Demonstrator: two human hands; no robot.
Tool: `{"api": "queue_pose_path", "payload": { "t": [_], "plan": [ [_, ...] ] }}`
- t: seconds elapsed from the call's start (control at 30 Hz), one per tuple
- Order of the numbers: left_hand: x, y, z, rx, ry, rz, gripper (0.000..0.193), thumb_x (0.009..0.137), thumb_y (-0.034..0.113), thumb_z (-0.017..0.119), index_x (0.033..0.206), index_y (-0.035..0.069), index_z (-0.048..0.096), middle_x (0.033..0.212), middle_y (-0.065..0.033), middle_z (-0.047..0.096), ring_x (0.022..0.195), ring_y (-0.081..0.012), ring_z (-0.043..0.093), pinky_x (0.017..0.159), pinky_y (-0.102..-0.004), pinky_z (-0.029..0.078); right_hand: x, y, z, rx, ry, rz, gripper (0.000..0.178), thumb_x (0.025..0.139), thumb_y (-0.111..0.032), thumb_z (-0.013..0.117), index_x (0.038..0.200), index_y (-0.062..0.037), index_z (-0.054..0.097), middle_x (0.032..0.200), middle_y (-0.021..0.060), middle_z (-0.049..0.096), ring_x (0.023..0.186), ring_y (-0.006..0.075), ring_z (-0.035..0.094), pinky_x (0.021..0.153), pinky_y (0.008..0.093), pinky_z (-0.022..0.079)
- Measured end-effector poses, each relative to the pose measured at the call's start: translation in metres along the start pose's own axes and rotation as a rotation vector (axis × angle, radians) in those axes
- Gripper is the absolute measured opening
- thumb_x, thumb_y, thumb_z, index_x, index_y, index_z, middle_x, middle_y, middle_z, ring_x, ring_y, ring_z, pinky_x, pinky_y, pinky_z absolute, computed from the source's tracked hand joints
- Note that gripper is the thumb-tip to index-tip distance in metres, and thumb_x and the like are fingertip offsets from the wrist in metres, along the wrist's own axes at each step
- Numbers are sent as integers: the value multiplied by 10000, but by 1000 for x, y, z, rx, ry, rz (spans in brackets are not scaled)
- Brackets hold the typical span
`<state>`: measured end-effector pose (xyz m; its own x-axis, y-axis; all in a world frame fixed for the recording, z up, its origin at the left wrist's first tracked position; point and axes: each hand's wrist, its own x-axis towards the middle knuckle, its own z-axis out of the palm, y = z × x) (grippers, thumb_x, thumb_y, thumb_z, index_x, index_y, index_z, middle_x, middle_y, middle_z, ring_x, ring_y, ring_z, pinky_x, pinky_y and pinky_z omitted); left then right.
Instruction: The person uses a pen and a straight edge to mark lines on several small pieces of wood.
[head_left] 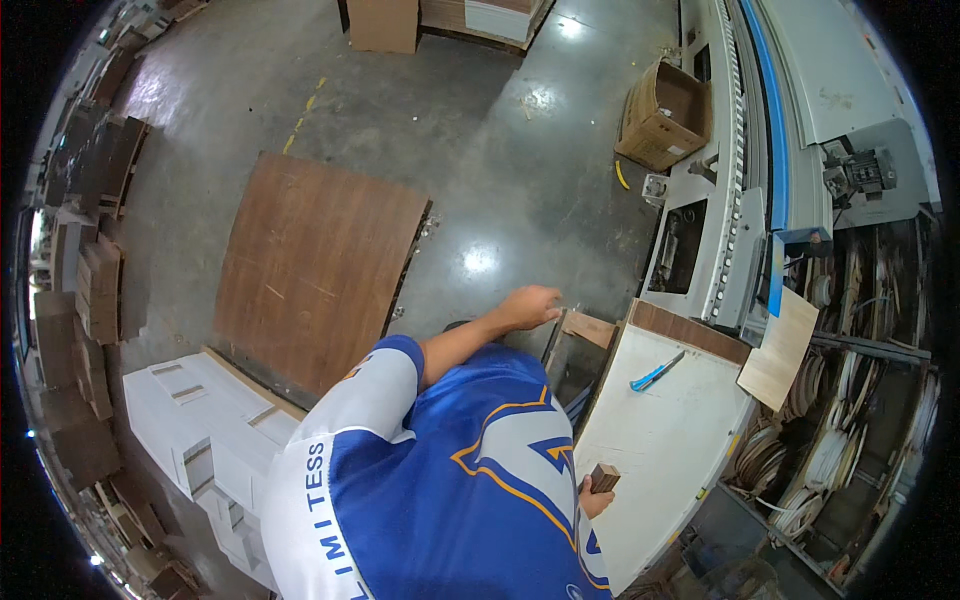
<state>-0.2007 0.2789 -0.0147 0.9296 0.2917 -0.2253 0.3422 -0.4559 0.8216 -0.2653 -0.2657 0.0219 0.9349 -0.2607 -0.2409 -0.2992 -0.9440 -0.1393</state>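
Left hand (530, 306) is stretched forward from the blue-and-white sleeve and is closed on the far end of a narrow wooden strip (588, 327), which lies at the far left corner of a white table (660, 430). Right hand (594, 496) is seen only in part past the shirt, low at the table's near left edge, its fingers wrapped round a small brown wooden block (605, 476). A blue-handled knife (655, 372) lies on the table top, well to the right of the strip. A pale thin board (780, 350) overhangs the table's far right corner. Beyond the table a long grey and blue machine (770, 150) is set along the right side, with an open cardboard box (662, 115) beside it on the concrete floor (480, 150). To the left, a large brown panel (310, 270) is laid flat, with white panels (200, 420) stacked nearer.
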Motion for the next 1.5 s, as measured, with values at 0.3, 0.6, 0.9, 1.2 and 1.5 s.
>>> {"api": "queue_pose_path", "payload": {
  "t": [0.3,0.6,0.9,1.2,1.5],
  "plan": [
    [-37,18,-2,-58,37,-69,449,925,368,698,1255,64,671,1031,-180,748,996,-390,704,883,-489,550,4,15,8,-30,-28,-7,803,786,-493,850,1224,77,494,1129,268,587,1096,483,580,929,553,478],
    [-103,65,17,-79,22,-38,409,943,340,701,1235,54,680,921,-177,721,867,-354,696,795,-442,538,-7,15,8,-56,189,-72,693,800,-440,849,1191,38,534,1123,237,621,1055,457,610,892,543,497],
    [-224,-93,19,-280,377,-463,299,965,295,668,1051,21,751,908,-144,769,818,-257,745,779,-382,573,2,38,24,-56,289,-79,807,771,-555,830,1275,3,537,1167,178,634,1120,404,606,934,516,502],
    [-353,-202,27,400,-141,-815,483,889,491,594,1056,81,788,1094,-240,735,1095,-423,691,962,-471,549,-3,26,3,50,194,30,723,767,-443,864,1273,-30,554,1210,159,634,1164,378,591,974,498,495],
    [-284,-143,19,180,188,-572,400,924,445,656,1040,76,758,951,-106,780,880,-262,754,829,-387,579,0,33,5,35,237,-17,635,760,-378,874,1177,-27,549,1182,139,620,1158,352,591,962,488,503]
  ]
}}
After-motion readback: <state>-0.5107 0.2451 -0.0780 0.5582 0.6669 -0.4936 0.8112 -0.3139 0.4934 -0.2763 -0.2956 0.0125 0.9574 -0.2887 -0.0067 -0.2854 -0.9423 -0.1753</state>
